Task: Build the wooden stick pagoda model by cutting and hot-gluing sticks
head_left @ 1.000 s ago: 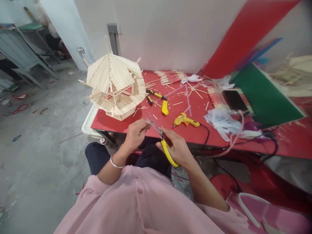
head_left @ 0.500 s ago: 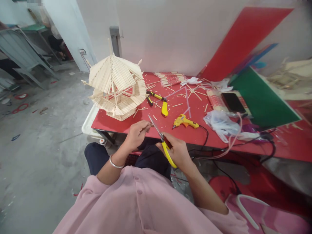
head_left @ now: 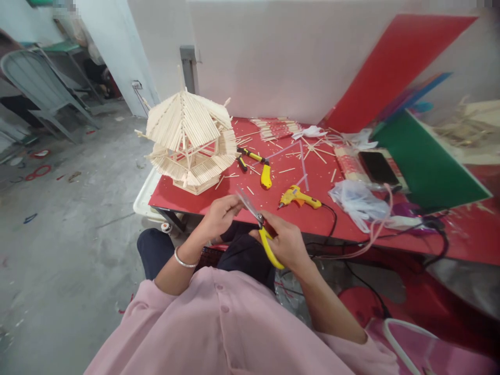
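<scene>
My right hand (head_left: 284, 240) is closed on the yellow handles of a pair of scissors (head_left: 269, 247), whose blades point up and left. At the blade tips, my left hand (head_left: 222, 214) is closed in a pinch. What it pinches is too small to make out. Both hands are just in front of the table's near edge, above my lap. Beyond my left hand, a pavilion-like model of thin wooden sticks (head_left: 187, 125) stands upright on the red table (head_left: 172, 197). A yellow glue gun (head_left: 299, 197) lies on the tabletop, past my right hand.
A yellow and black tool (head_left: 265, 176) and scattered sticks lie behind the scissors. Bundled sticks (head_left: 275, 128), a phone (head_left: 377, 166), plastic bags (head_left: 355, 200) and a green board (head_left: 429, 161) are further back and right. Cables (head_left: 375, 239) cross the near edge. A chair (head_left: 42, 86) stands at left.
The view has shifted slightly, so the table and model sit a little further right and lower. The scissor blades look a bit more apart; both hands stay nearly in place.
</scene>
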`<control>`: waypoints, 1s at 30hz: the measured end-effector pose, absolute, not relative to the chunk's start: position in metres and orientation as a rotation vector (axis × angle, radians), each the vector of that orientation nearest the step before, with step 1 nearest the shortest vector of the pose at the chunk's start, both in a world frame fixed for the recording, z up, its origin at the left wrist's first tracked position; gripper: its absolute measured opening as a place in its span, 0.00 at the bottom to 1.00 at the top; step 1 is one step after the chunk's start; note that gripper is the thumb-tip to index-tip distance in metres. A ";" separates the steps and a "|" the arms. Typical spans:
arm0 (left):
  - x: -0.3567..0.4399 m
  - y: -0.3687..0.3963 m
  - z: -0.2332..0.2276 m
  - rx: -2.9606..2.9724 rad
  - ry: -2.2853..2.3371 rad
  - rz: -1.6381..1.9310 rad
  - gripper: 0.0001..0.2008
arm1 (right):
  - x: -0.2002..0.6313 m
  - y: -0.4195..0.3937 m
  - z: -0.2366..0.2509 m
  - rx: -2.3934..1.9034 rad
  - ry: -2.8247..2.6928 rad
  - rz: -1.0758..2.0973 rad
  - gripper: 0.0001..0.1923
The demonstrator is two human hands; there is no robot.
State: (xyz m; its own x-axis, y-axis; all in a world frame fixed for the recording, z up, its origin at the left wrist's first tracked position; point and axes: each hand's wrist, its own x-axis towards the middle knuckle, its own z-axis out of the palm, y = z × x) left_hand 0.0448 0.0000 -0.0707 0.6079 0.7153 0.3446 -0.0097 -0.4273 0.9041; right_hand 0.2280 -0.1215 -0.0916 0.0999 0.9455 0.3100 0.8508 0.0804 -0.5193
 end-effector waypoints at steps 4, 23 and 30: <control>0.047 -0.005 -0.066 1.693 0.625 0.904 0.12 | 0.222 -0.116 -0.096 -2.041 -1.608 0.248 0.32; 0.017 -0.017 -0.019 0.857 0.583 1.078 0.15 | 0.322 -0.060 -0.102 -2.688 -1.533 -0.121 0.23; 0.013 -0.009 0.002 0.824 0.561 1.056 0.18 | 0.392 -0.072 -0.141 -2.569 -1.831 -0.199 0.21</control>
